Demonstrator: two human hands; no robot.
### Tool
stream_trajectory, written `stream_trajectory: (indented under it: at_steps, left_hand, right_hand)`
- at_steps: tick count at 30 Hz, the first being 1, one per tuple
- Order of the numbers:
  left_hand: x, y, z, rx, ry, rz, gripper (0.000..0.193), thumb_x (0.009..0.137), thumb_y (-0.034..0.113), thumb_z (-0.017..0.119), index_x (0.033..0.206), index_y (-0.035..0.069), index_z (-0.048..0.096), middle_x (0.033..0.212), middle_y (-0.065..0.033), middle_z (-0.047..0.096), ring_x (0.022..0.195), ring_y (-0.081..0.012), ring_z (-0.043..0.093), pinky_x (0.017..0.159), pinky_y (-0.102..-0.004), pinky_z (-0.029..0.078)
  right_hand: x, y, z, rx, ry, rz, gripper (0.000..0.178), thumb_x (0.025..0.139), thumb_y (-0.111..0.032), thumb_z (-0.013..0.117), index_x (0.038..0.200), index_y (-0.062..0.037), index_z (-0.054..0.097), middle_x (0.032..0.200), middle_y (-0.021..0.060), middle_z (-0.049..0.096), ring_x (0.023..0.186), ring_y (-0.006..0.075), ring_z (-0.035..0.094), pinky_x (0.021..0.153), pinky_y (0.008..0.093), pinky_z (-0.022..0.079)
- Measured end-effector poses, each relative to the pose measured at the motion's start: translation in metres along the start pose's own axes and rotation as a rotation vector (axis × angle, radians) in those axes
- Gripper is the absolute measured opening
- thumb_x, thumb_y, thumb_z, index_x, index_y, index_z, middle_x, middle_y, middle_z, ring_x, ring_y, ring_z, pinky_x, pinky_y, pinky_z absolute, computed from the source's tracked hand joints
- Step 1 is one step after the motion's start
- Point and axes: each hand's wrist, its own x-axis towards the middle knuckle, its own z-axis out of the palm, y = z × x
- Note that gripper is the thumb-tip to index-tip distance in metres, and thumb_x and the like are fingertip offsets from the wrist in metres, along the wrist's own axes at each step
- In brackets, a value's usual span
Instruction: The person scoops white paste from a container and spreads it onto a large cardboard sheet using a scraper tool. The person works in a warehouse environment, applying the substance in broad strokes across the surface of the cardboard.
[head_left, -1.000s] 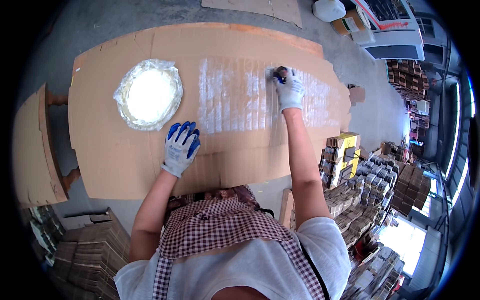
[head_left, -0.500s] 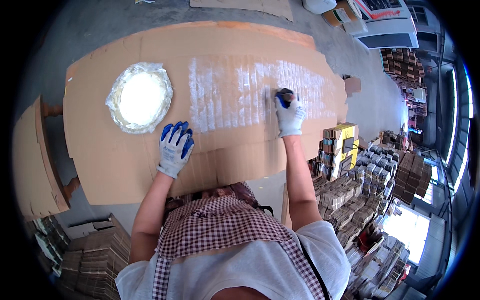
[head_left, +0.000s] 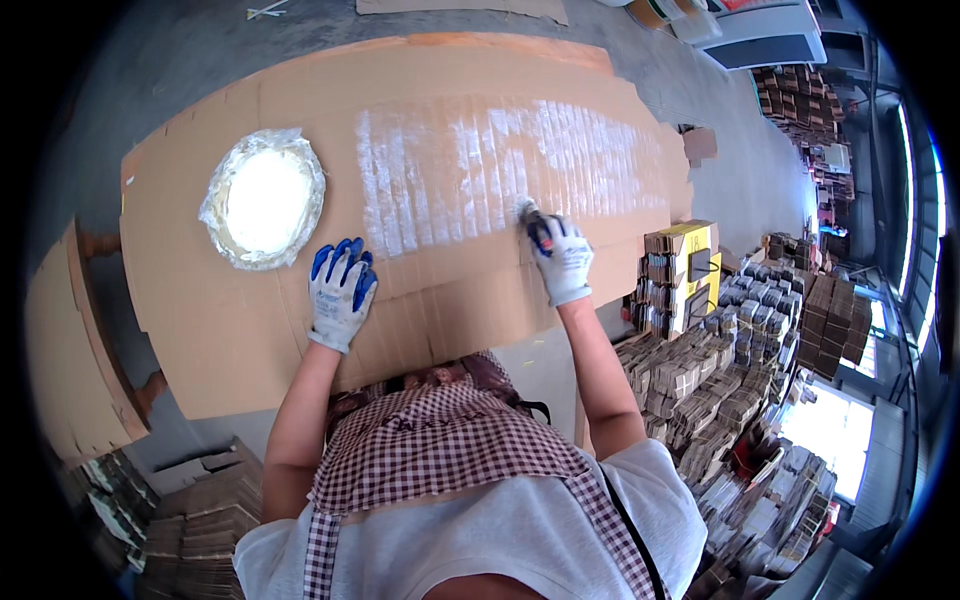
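My right hand (head_left: 566, 262), in a white and blue work glove, is closed around a dark-handled brush (head_left: 527, 210). Its pale tip touches the cardboard sheet (head_left: 450, 290) at the near edge of a band of streaky white paste (head_left: 430, 170). My left hand (head_left: 342, 290), gloved alike, lies flat on the cardboard with fingers somewhat spread. Just beyond it, farther left, sits a round bowl (head_left: 262, 200) lined with crinkled clear film. Bright white fills the bowl, too glaring to make out any detail.
Another cardboard-topped table (head_left: 75, 350) stands at the left. Bundled cardboard stacks (head_left: 690, 370) fill the right side, beside a yellow-sided box (head_left: 700, 265). More cardboard (head_left: 200, 520) is piled at the lower left. A large white object (head_left: 765, 35) stands at the far right.
My right hand has come nearer and a little left with the brush, whose pale tip now shows. The left hand stays flat on the cardboard. The whole view has shifted slightly.
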Motion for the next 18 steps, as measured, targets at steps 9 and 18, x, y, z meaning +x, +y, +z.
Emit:
stream_trajectory:
  at_steps: [9, 18]
  left_hand:
    - [0.000, 0.006, -0.010, -0.072, 0.017, 0.007, 0.036, 0.082, 0.024, 0.068, 0.115, 0.008, 0.067, 0.134, -0.0137, 0.060, 0.124, -0.0345, 0.053, 0.109, -0.0521, 0.037]
    - [0.038, 0.111, 0.045, -0.253, -0.374, 0.414, 0.048, 0.085, 0.043, 0.066, 0.119, 0.009, 0.064, 0.134, -0.0132, 0.058, 0.129, -0.0327, 0.050, 0.113, -0.0535, 0.034]
  right_hand:
    - [-0.013, 0.006, -0.050, 0.619, 0.114, 0.196, 0.034, 0.079, -0.006, 0.074, 0.112, -0.0096, 0.069, 0.114, 0.0125, 0.067, 0.105, 0.0306, 0.064, 0.092, 0.0378, 0.051]
    - [-0.027, -0.021, -0.024, 0.573, 0.012, -0.015, 0.036, 0.077, -0.015, 0.078, 0.111, -0.0102, 0.068, 0.114, 0.0123, 0.067, 0.105, 0.0328, 0.063, 0.091, 0.0411, 0.051]
